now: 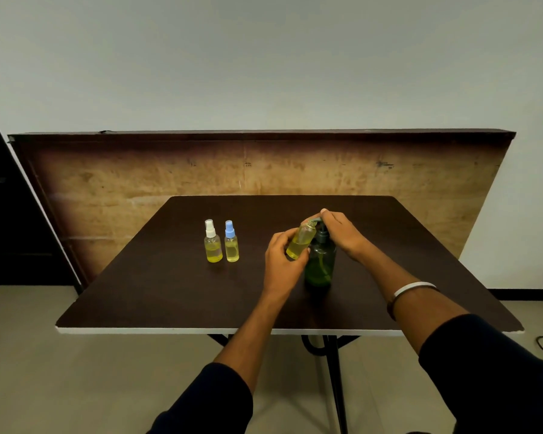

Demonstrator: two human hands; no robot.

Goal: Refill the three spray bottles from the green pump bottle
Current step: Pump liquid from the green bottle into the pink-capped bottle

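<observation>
My left grip [281,256] wraps uncapped spray bottle [301,241], tilted so mouth meets spout; right grip [339,231] closed over green pump bottle [320,261] head, to dispense.

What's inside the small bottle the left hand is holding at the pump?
The tilted bottle in the left hand holds yellow liquid in its lower part. Its mouth is hidden under the right hand, so any flow can't be seen.

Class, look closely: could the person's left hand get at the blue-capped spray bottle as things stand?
Probably not at once: the left hand is closed around an uncapped spray bottle held tilted at the green pump bottle. The table between it and the blue-capped spray bottle lies bare, though.
</observation>
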